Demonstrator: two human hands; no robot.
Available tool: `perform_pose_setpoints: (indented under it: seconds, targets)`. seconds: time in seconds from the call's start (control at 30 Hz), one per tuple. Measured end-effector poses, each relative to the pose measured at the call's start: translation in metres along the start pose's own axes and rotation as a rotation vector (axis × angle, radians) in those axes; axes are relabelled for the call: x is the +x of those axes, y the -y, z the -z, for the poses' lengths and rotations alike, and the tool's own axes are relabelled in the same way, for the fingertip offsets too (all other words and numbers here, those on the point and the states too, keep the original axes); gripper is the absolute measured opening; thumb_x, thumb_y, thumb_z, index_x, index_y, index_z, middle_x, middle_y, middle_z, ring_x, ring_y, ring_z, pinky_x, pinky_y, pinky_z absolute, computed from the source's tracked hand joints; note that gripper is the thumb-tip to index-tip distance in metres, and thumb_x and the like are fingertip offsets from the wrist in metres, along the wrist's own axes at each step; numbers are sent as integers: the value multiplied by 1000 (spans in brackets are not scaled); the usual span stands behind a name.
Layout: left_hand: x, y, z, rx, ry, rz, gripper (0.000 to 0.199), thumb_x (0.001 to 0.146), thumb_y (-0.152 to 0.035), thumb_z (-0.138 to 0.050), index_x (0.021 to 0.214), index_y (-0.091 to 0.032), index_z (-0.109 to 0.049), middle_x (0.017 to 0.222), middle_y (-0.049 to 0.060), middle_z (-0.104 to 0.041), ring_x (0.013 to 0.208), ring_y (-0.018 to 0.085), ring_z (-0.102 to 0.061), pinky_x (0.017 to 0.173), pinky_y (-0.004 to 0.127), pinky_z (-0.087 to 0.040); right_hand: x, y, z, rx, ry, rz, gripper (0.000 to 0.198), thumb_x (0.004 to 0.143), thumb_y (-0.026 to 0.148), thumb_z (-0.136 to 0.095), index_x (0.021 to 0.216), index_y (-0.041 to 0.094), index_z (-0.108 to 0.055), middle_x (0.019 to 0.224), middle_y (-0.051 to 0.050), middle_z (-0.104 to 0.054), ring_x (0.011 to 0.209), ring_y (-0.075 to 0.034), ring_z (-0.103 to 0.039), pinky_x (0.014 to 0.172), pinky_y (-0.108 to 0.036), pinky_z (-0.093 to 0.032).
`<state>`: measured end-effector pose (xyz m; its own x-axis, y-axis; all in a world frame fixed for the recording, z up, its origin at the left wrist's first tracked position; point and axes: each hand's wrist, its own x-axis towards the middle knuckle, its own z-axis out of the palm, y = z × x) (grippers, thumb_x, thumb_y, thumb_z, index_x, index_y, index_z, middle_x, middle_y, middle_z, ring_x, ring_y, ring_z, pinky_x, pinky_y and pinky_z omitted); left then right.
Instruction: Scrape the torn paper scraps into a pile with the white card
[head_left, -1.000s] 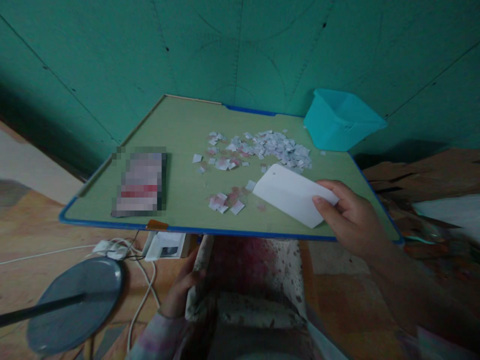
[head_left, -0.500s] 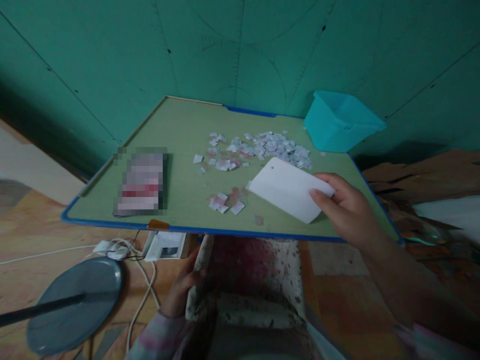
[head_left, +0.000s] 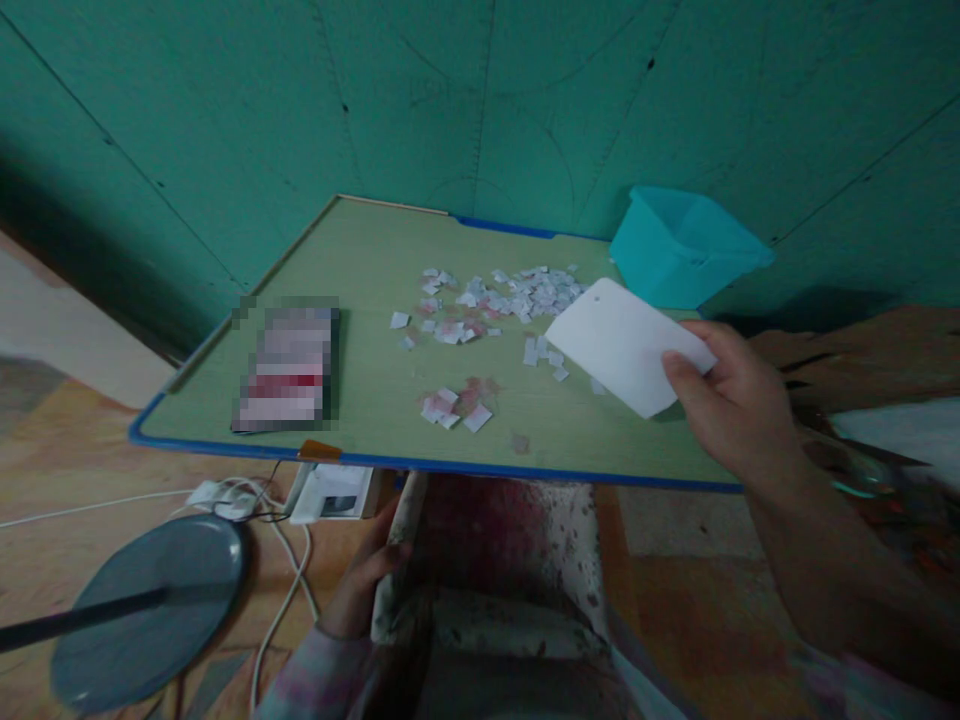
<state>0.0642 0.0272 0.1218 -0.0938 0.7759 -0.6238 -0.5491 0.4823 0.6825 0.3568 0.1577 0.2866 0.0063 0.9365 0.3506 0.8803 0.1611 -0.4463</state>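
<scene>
My right hand pinches a white card with rounded corners and a small hole, thumb on top. It is held tilted over the right part of the table. Small white paper pieces lie in a heap behind and left of the card, which hides some of them. A few more scraps are near the front edge, by pinkish stains. Below the table edge my left hand is wrapped around the left rim of a stained whitish open container, reddish inside.
A turquoise bin stands at the table's back right corner, against the green wall. A blurred-out flat object lies on the left of the blue-edged table. On the floor are a round grey base, white cables and a white box.
My right hand has moved the white card to the right and slightly back, uncovering a few paper pieces and covering others. My left hand stays on the container rim.
</scene>
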Motion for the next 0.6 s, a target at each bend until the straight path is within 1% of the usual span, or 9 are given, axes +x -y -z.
perform_pose_setpoints:
  seconds: [0.1, 0.17, 0.27, 0.33, 0.4, 0.43, 0.5, 0.6]
  targets:
    - [9, 0, 5, 30, 32, 77, 54, 37, -25, -71, 90, -19, -66, 81, 8, -73, 101, 34, -57, 77, 37, -49, 1, -5, 2, 64, -56, 15, 34, 80, 38, -47, 110, 22, -54, 90, -5, -60, 71, -19, -55, 63, -33, -43]
    - [13, 1, 8, 42, 53, 87, 58, 34, -24, -72, 92, -19, -66, 86, 7, -73, 102, 33, -57, 79, 36, -48, 0, -5, 0, 75, -25, 13, 35, 80, 39, -47, 110, 22, -54, 87, -5, -60, 69, -19, -54, 62, -33, -43]
    - [12, 4, 10, 36, 54, 43, 64, 41, -25, -71, 104, -20, -64, 96, 5, -72, 103, 31, -57, 83, 36, -47, -2, -2, -7, 81, 57, 5, 35, 80, 40, -46, 110, 23, -54, 84, -4, -60, 69, -18, -54, 61, -32, -44]
    - [6, 4, 8, 23, 71, 17, 59, 47, -25, -69, 105, -22, -63, 97, 4, -72, 103, 30, -58, 83, 37, -47, -2, 1, -12, 84, 86, 8, 35, 81, 40, -46, 110, 22, -54, 84, -4, -61, 71, -19, -55, 61, -32, -44]
    - [-1, 3, 5, -6, 85, -34, 52, 54, -24, -66, 106, -23, -63, 99, 2, -72, 103, 27, -58, 83, 35, -47, -2, 4, -16, 92, 86, 11, 36, 81, 39, -46, 110, 20, -54, 85, -5, -61, 71, -19, -56, 61, -32, -44]
    - [-4, 2, 4, -15, 93, -37, 51, 55, -22, -65, 106, -24, -64, 99, 2, -72, 103, 26, -58, 84, 34, -46, -2, 5, -18, 97, 88, 9, 37, 81, 39, -46, 111, 19, -54, 85, -5, -61, 71, -19, -56, 60, -31, -44]
    - [-7, 1, 3, -32, 100, -35, 48, 57, -19, -64, 105, -24, -64, 97, 1, -72, 103, 25, -58, 87, 34, -44, -1, 8, -21, 112, 110, 9, 38, 81, 39, -45, 112, 19, -53, 86, -6, -62, 69, -18, -56, 59, -30, -44]
    - [-5, 2, 4, -44, 93, -28, 42, 55, -20, -67, 97, -26, -67, 82, -1, -74, 103, 26, -59, 88, 34, -43, 0, 10, -24, 118, 181, 20, 38, 82, 38, -44, 114, 18, -51, 86, -6, -63, 67, -17, -57, 57, -29, -44]
